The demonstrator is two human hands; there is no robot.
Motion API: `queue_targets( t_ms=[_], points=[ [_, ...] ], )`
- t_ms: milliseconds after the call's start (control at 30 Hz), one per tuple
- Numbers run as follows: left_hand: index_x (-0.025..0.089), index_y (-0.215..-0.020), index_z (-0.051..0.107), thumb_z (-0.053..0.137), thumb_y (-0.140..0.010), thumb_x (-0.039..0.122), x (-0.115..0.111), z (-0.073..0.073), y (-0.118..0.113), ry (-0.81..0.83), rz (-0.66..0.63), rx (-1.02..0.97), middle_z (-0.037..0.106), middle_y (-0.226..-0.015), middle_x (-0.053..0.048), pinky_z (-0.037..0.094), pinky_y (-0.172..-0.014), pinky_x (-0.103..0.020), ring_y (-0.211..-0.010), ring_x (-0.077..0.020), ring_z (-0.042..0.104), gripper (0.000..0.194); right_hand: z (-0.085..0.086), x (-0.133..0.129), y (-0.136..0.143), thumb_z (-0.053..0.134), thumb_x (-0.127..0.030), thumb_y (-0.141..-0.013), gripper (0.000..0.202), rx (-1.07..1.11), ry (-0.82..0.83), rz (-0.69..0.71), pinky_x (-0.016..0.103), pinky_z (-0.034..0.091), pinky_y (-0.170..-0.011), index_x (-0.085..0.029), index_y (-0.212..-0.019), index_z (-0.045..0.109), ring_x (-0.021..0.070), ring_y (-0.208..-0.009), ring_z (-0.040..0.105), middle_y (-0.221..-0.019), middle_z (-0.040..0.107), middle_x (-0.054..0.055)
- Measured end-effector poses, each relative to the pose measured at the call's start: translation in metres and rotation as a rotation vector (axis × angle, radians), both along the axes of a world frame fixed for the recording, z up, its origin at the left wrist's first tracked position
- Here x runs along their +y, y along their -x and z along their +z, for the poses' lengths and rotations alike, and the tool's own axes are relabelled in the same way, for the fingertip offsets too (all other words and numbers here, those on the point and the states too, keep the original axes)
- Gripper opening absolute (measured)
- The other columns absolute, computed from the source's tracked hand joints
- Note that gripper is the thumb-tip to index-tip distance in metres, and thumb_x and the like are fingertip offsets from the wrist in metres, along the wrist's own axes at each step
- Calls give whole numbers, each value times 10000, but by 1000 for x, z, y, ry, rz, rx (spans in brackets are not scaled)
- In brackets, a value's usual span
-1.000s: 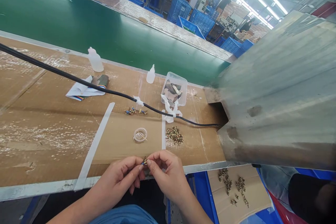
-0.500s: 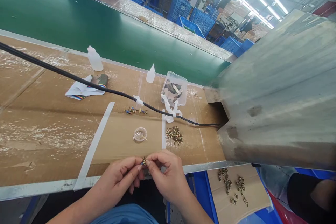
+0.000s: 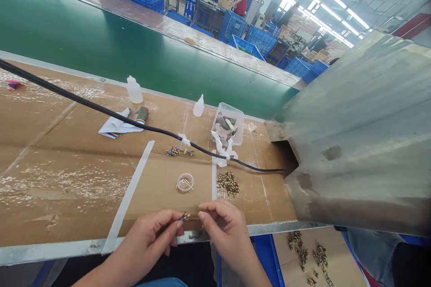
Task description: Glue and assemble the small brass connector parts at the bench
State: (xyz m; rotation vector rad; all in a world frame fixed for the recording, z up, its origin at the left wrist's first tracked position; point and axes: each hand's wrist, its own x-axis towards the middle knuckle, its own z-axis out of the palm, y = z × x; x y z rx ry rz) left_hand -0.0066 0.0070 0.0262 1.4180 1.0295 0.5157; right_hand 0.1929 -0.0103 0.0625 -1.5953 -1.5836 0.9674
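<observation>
Between its thumb and fingers, my left hand (image 3: 153, 237) pinches a small blue and gold piece (image 3: 185, 216) over the front edge of the bench. My right hand (image 3: 224, 228) is just to the right, apart from the piece, thumb and index finger separated with nothing seen between them. Beyond the hands sits a small round clear dish (image 3: 185, 183) with a thin stick in it. A pile of small gold and dark pieces (image 3: 228, 183) lies right of the dish. Farther back is a small group of blue and gold pieces (image 3: 174, 151).
A black cable (image 3: 161, 131) crosses above the bench. Behind it stand two white bottles (image 3: 134, 91) and a clear box (image 3: 228, 123). A large metal housing (image 3: 357, 143) bounds the right side. More pieces (image 3: 299, 251) lie on cardboard at lower right.
My right hand has let go of the small piece and moved slightly right. My left hand still holds it. The whole view has shifted, so the bench appears lower and farther right.
</observation>
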Motion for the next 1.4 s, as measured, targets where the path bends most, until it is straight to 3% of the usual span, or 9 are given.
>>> queue_targets(
  t_ms=[100,200,467,600,833,1033,1133,1300,1400],
  points=[
    [218,-907,704,513,-882,435,20,1,20,-141,108,163,732,-717,-26,525,-588,-274,-593,-198,652,290,-8,0,-13,574,-233,-867,148,-44,-59,-75,242,482,-653,-178,-874,712,169,-752,636,-808,684,50],
    [240,-938,749,583,-809,475,52,5,38,-284,215,359,770,-998,-43,513,-813,-332,-914,-289,686,316,-16,-3,-24,558,-246,-887,161,-71,-72,-130,245,490,-682,-184,-886,706,173,-787,641,-845,687,55],
    [179,-998,738,481,-857,381,114,21,36,-513,263,761,765,-776,-2,487,-651,-314,-748,-280,685,356,-27,-16,-48,552,-308,-898,198,-58,-43,-244,251,516,-642,-184,-899,707,173,-737,643,-854,688,61],
    [161,-1033,701,448,-882,357,124,22,31,-553,248,744,733,-781,17,482,-694,-321,-764,-257,671,355,-31,-32,-77,577,-382,-878,248,-41,-34,-368,276,546,-636,-176,-907,711,193,-714,659,-840,700,73],
    [146,-995,679,507,-817,336,126,7,32,-595,262,689,709,-869,-83,517,-715,-340,-750,-254,670,312,-56,-51,-112,664,-488,-778,352,17,-15,-538,287,566,-586,-164,-893,740,198,-600,661,-784,724,86],
    [137,-1131,598,525,-836,374,122,3,19,-733,240,631,623,-1092,-135,474,-908,-395,-1018,-294,593,386,-72,-43,-104,660,-525,-766,388,-21,-61,-515,283,557,-565,-165,-870,758,215,-619,668,-792,732,96],
    [161,-1131,606,557,-839,379,128,2,5,-801,188,617,610,-1110,-133,420,-965,-433,-1092,-323,534,367,-73,-38,-95,645,-558,-767,409,-111,-160,-600,280,541,-600,-169,-822,760,212,-632,653,-783,728,94],
    [269,-950,710,545,-860,403,146,0,-1,-857,81,564,665,-909,-69,471,-820,-382,-932,-296,588,230,-73,-31,-87,613,-587,-793,434,-113,-266,-670,252,498,-530,-173,-818,744,192,-593,616,-764,711,86],
    [297,-945,731,584,-833,434,150,8,0,-894,56,457,674,-777,-47,492,-715,-349,-815,-276,624,230,-71,-28,-86,584,-540,-837,373,-130,-332,-657,261,490,-536,-198,-816,729,190,-577,603,-731,696,72]
  ],
)
